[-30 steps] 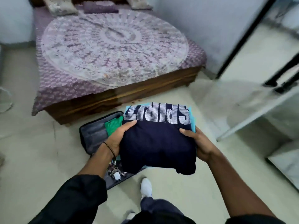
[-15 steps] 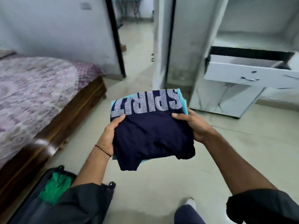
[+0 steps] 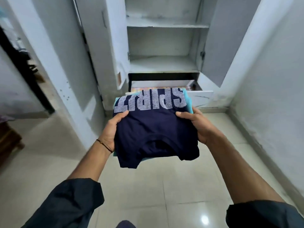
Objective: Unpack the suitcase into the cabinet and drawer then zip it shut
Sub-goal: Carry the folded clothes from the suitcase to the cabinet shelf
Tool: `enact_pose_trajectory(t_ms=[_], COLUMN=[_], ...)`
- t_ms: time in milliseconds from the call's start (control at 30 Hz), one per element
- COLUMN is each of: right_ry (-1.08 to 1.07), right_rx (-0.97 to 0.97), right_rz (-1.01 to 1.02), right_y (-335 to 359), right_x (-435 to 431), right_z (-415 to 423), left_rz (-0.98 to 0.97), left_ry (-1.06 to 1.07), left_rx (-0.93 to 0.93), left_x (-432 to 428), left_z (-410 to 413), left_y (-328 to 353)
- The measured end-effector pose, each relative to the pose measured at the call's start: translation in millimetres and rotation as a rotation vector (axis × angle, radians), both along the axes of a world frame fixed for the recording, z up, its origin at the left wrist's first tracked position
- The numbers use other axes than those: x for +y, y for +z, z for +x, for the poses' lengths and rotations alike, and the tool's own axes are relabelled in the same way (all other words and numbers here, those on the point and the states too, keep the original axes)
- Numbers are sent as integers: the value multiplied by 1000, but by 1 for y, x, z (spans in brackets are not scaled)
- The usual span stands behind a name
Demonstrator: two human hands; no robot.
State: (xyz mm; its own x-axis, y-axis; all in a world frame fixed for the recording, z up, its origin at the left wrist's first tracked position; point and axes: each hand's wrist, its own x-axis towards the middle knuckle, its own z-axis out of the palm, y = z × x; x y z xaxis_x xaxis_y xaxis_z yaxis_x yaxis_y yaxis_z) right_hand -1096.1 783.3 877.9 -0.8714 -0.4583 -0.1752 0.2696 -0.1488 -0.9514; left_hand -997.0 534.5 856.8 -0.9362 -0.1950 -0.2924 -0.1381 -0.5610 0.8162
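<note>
- Left hand [image 3: 111,131] and right hand [image 3: 199,128] clasp a folded navy shirt [image 3: 154,134] (teal cloth [image 3: 187,100] underneath), thumbs pressed on top, fingers hidden below.
- The shirt is held above the floor [image 3: 164,186], facing the open cabinet [image 3: 161,63] and its pulled-out drawer [image 3: 203,94].

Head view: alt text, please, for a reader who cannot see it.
The left hand and right hand hold a folded navy T-shirt stacked on a light blue garment, facing an open white cabinet whose drawer is pulled out.
</note>
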Motion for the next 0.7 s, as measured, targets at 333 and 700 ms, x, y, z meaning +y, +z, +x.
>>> enact_pose_trajectory(t_ms=[333,700], right_ry=[-106,-112], right_rx=[72,70], right_rz=[58,98], right_y=[10,52], right_x=[1,-70], right_z=[-238,-461], left_rz=[-23,-84], left_ry=[-71,9], left_rx=[85,84], left_x=[-10,-79], left_z=[-262,-486], left_y=[7,46])
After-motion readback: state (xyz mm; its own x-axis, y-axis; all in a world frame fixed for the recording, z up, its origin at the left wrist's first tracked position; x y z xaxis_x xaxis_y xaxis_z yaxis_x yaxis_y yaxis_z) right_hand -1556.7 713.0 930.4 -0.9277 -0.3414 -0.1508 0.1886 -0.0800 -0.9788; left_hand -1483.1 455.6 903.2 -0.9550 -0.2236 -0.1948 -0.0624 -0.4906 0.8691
